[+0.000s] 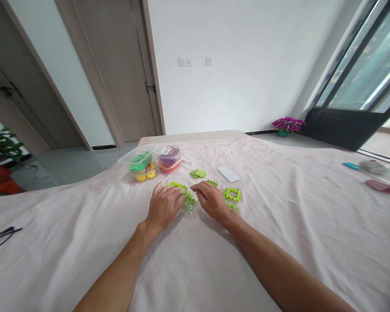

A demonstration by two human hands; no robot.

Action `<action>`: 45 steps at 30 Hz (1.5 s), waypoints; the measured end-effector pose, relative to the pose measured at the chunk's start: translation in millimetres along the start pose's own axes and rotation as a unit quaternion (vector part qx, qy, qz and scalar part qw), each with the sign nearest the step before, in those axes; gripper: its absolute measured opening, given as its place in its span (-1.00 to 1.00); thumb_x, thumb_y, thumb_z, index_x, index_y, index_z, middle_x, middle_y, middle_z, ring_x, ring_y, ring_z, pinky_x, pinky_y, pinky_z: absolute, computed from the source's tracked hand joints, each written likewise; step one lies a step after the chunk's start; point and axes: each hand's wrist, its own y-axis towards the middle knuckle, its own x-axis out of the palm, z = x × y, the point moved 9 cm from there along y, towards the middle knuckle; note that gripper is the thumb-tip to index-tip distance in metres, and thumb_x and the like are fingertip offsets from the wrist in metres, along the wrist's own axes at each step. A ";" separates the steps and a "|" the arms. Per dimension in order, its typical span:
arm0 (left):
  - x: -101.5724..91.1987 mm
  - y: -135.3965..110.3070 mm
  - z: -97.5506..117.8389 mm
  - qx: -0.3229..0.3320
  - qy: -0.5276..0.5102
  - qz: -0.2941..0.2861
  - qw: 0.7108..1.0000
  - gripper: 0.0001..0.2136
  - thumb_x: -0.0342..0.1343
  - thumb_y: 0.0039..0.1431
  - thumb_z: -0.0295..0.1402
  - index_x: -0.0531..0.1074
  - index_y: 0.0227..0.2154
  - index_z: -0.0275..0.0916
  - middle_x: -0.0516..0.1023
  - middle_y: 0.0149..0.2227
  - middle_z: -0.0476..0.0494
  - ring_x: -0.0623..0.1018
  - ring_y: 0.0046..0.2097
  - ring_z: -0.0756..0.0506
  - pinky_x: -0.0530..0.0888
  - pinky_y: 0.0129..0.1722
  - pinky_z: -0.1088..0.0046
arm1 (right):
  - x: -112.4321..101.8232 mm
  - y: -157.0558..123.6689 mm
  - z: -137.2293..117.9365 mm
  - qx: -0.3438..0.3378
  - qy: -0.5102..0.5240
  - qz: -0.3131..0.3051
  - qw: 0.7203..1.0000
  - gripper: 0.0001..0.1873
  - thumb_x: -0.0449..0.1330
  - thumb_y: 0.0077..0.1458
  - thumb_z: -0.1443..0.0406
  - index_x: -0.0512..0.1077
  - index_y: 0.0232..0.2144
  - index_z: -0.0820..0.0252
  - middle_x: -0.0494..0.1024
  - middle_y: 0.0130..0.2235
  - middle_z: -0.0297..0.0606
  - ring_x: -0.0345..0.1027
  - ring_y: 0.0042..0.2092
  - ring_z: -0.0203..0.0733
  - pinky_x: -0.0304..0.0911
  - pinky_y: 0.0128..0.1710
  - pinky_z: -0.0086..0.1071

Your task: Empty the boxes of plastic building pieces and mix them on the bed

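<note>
Both my hands rest on a pale pink sheet over a heap of lime-green toothed plastic pieces. My left hand lies palm down with its fingers curled onto the left side of the heap. My right hand reaches in from the right, fingertips touching the same pieces. A green square frame piece lies just right of my right hand. A flat green piece lies farther back. What sits inside either hand's fingers is hidden.
Two clear plastic tubs of coloured pieces stand behind the hands. A white card lies at the back right. Small items lie at the far right, and glasses at the left edge.
</note>
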 end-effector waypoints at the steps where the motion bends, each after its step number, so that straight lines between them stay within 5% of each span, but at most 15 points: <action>1: -0.1 -0.4 -0.8 0.001 -0.001 0.003 1.000 -0.76 -0.02 0.32 -0.23 0.55 -0.16 -0.05 0.60 -0.06 -0.10 0.53 -0.01 -0.16 0.16 0.23 -0.03 | -0.1 0.1 -0.1 0.000 -0.001 0.000 1.000 -0.72 0.03 0.19 0.45 0.50 -0.17 0.14 0.56 -0.22 -0.24 0.43 -0.17 -0.24 0.27 -0.11 -0.41; 14: -2.3 -13.7 -45.0 -0.107 -0.021 0.116 0.987 -0.68 -0.12 0.34 -0.25 0.52 -0.08 -0.19 0.34 0.17 -0.25 0.32 0.22 -0.23 0.26 0.21 0.10 | 4.0 0.1 1.6 0.005 -0.016 -0.029 0.999 -0.68 0.02 0.17 0.46 0.51 -0.15 0.15 0.58 -0.20 -0.24 0.44 -0.15 -0.25 0.25 -0.10 -0.43; 20: -2.9 -18.0 -62.8 -0.176 -0.110 0.103 0.973 -0.61 -0.21 0.37 -0.24 0.54 -0.31 -0.20 0.49 -0.09 -0.18 0.51 -0.02 -0.13 0.42 0.03 0.30 | -5.5 6.4 1.3 0.049 -0.082 -0.068 0.993 -0.68 0.03 0.16 0.42 0.54 -0.19 0.10 0.62 -0.18 -0.27 0.47 -0.15 -0.22 0.24 -0.16 -0.43; 26: -5.7 -20.4 -44.3 -0.149 -0.120 0.108 0.975 -0.67 -0.17 0.35 -0.30 0.49 -0.37 -0.21 0.46 -0.32 -0.10 0.51 -0.22 -0.07 0.44 -0.12 0.38 | -14.6 9.9 6.5 0.126 -0.211 -0.160 0.956 -0.66 0.05 0.12 0.39 0.57 -0.18 0.04 0.65 -0.21 -0.20 0.51 -0.20 -0.09 0.19 -0.28 -0.36; 35: 2.0 -21.7 16.9 -0.028 -0.120 0.052 0.991 -0.70 -0.14 0.35 -0.33 0.44 -0.43 -0.21 0.42 -0.37 -0.11 0.47 -0.33 -0.02 0.45 -0.22 0.44 | -13.2 9.8 -12.4 0.079 -0.210 -0.154 0.962 -0.73 0.12 0.19 0.24 0.50 -0.07 0.06 0.59 -0.12 -0.18 0.49 -0.17 -0.10 0.19 -0.25 -0.35; 45: 2.9 -23.3 18.8 -0.020 -0.134 0.049 0.990 -0.73 -0.14 0.36 -0.33 0.44 -0.38 -0.20 0.42 -0.32 -0.12 0.48 -0.29 -0.03 0.47 -0.20 0.43 | -2.0 5.1 -9.6 0.082 -0.235 -0.217 0.944 -0.85 0.19 0.09 0.33 0.56 -0.29 0.11 0.60 -0.21 -0.16 0.49 -0.19 -0.07 0.20 -0.32 -0.36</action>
